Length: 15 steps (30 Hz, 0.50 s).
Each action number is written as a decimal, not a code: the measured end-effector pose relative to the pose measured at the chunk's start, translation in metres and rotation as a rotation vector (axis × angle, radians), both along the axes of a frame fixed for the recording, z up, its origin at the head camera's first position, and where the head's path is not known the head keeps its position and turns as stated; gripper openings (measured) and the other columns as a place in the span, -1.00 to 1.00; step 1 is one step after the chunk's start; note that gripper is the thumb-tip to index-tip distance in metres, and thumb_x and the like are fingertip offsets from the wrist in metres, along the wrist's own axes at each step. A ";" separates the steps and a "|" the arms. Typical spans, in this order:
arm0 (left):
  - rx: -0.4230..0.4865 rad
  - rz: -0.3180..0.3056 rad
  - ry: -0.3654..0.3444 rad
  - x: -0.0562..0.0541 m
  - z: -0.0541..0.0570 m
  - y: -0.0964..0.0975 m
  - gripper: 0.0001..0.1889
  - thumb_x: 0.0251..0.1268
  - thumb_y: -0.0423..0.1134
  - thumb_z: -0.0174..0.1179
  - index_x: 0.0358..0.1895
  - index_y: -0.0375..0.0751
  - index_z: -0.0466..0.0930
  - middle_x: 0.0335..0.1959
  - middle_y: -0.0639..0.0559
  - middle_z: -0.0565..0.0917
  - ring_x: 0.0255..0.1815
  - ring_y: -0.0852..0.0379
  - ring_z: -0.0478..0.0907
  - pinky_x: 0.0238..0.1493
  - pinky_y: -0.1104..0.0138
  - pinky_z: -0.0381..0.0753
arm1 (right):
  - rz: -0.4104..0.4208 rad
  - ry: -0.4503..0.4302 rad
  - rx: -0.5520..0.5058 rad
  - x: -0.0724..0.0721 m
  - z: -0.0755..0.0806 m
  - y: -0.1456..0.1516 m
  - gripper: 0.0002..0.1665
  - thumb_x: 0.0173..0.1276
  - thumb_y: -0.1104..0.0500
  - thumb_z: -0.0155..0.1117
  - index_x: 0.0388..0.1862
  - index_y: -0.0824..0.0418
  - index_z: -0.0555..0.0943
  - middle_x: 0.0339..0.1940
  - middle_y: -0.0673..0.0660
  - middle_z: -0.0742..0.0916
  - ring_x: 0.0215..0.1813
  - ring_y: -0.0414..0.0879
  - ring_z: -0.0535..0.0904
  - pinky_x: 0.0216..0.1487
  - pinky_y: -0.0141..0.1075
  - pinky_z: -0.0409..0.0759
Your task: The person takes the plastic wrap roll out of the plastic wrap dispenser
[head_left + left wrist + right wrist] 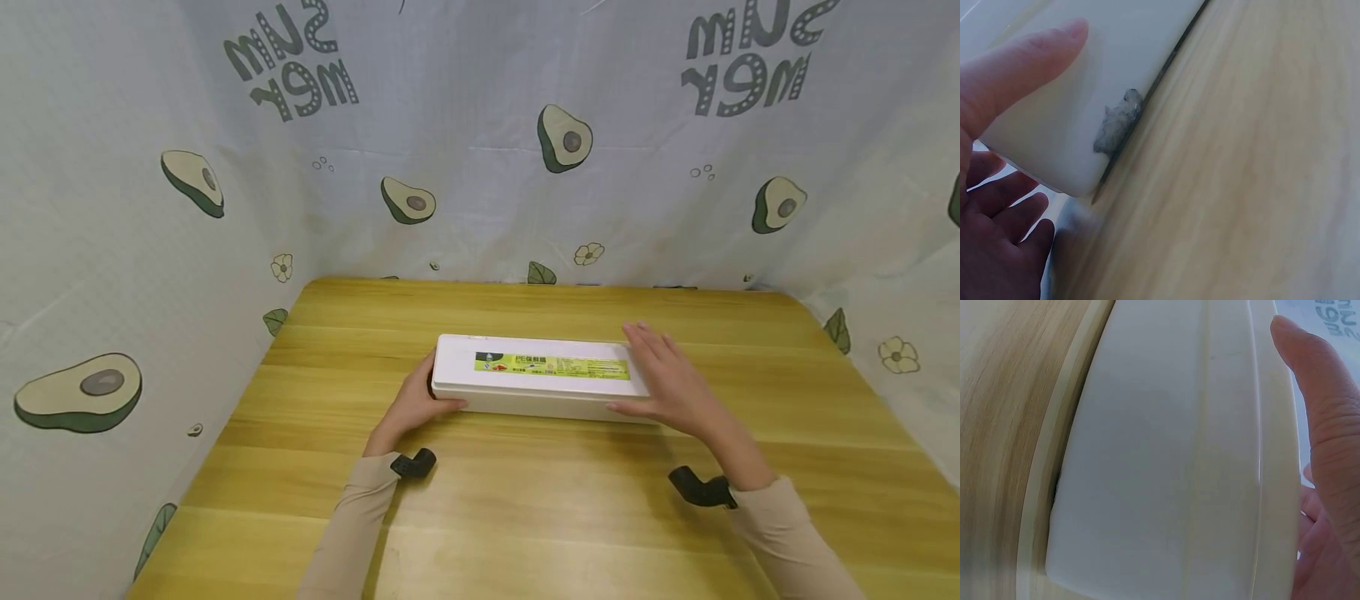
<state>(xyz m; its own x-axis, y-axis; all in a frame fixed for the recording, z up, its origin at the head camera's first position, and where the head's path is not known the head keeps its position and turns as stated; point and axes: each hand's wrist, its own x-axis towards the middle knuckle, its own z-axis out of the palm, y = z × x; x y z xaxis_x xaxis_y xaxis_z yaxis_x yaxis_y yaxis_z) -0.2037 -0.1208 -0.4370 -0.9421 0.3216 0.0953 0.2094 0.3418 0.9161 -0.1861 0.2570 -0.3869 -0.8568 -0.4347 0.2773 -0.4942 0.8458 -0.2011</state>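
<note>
White box (540,385) on table (525,508) — left-hand grip (417,398), right-hand grip (671,383) at ends.

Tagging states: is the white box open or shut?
Shut: the white box has its lid flat across the top in the head view, no gap showing.

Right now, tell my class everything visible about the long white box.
The long white box, apparently plastic, is crosswise, lid closed, on or just above the yellow wooden table. A green label tops it; a grey patch marks a lower edge. The left grip holds one end; the right grip touches the other.
</note>
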 end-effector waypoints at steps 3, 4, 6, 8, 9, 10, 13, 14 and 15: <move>-0.005 0.000 -0.001 -0.001 0.000 0.000 0.01 -0.11 -0.32 0.46 0.46 -0.12 0.04 0.37 -0.17 0.34 0.35 -0.13 0.31 0.37 0.01 0.28 | 0.007 -0.003 0.006 -0.001 0.000 -0.003 0.34 -0.08 -0.24 0.46 0.48 0.35 -0.01 0.44 0.41 0.25 0.49 0.25 0.07 0.48 0.13 -0.03; -0.005 0.002 -0.001 -0.001 0.000 0.000 0.01 -0.11 -0.32 0.46 0.47 -0.12 0.04 0.37 -0.17 0.34 0.36 -0.13 0.31 0.37 0.01 0.28 | 0.010 -0.002 0.007 -0.001 0.000 -0.004 0.34 -0.08 -0.24 0.46 0.48 0.36 -0.01 0.44 0.41 0.25 0.49 0.26 0.07 0.48 0.13 -0.03; -0.008 0.001 0.001 -0.002 0.000 0.000 0.02 -0.11 -0.31 0.46 0.47 -0.11 0.03 0.37 -0.16 0.34 0.36 -0.13 0.31 0.36 0.01 0.28 | 0.015 -0.009 0.005 -0.002 0.000 -0.005 0.34 -0.08 -0.24 0.46 0.48 0.35 -0.01 0.44 0.41 0.25 0.48 0.26 0.07 0.48 0.13 -0.04; -0.009 -0.001 0.004 -0.002 -0.001 -0.001 0.03 -0.11 -0.31 0.47 0.47 -0.10 0.02 0.37 -0.16 0.34 0.35 -0.12 0.31 0.36 0.02 0.29 | 0.016 -0.021 0.002 -0.003 0.000 -0.007 0.35 -0.08 -0.24 0.46 0.49 0.35 -0.02 0.44 0.40 0.24 0.48 0.26 0.07 0.49 0.13 -0.04; -0.009 -0.002 0.006 -0.003 -0.001 -0.001 0.03 -0.11 -0.31 0.47 0.47 -0.10 0.03 0.37 -0.16 0.34 0.35 -0.12 0.31 0.36 0.01 0.29 | 0.017 -0.026 0.000 -0.004 -0.001 -0.008 0.35 -0.09 -0.24 0.47 0.49 0.35 -0.02 0.44 0.40 0.24 0.49 0.26 0.07 0.50 0.11 -0.05; -0.005 -0.002 0.012 -0.005 -0.006 -0.001 0.03 -0.12 -0.31 0.47 0.47 -0.08 0.03 0.37 -0.15 0.34 0.36 -0.12 0.31 0.36 0.01 0.28 | 0.016 -0.030 -0.001 -0.004 -0.002 -0.008 0.36 -0.09 -0.24 0.47 0.49 0.34 -0.03 0.44 0.40 0.24 0.49 0.25 0.06 0.51 0.09 -0.07; -0.008 -0.004 0.032 -0.013 -0.021 -0.003 0.04 -0.15 -0.24 0.50 0.46 0.02 0.04 0.36 -0.07 0.36 0.36 -0.07 0.31 0.36 0.02 0.29 | 0.011 -0.046 -0.006 -0.005 -0.003 -0.010 0.37 -0.10 -0.25 0.47 0.49 0.33 -0.03 0.45 0.39 0.24 0.50 0.24 0.05 0.53 0.04 -0.12; -0.007 -0.002 0.038 -0.015 -0.026 -0.004 0.05 -0.16 -0.22 0.51 0.46 0.06 0.04 0.36 -0.04 0.36 0.36 -0.05 0.32 0.36 0.02 0.29 | 0.010 -0.047 -0.007 -0.005 -0.003 -0.011 0.37 -0.10 -0.25 0.48 0.49 0.33 -0.03 0.45 0.38 0.24 0.50 0.23 0.05 0.54 0.03 -0.12; -0.005 -0.001 0.042 -0.017 -0.031 -0.005 0.06 -0.17 -0.19 0.51 0.46 0.09 0.04 0.36 -0.02 0.36 0.35 -0.03 0.32 0.35 0.03 0.30 | 0.012 -0.044 -0.008 -0.005 -0.004 -0.012 0.37 -0.11 -0.25 0.48 0.49 0.33 -0.02 0.45 0.38 0.24 0.50 0.23 0.05 0.54 0.02 -0.13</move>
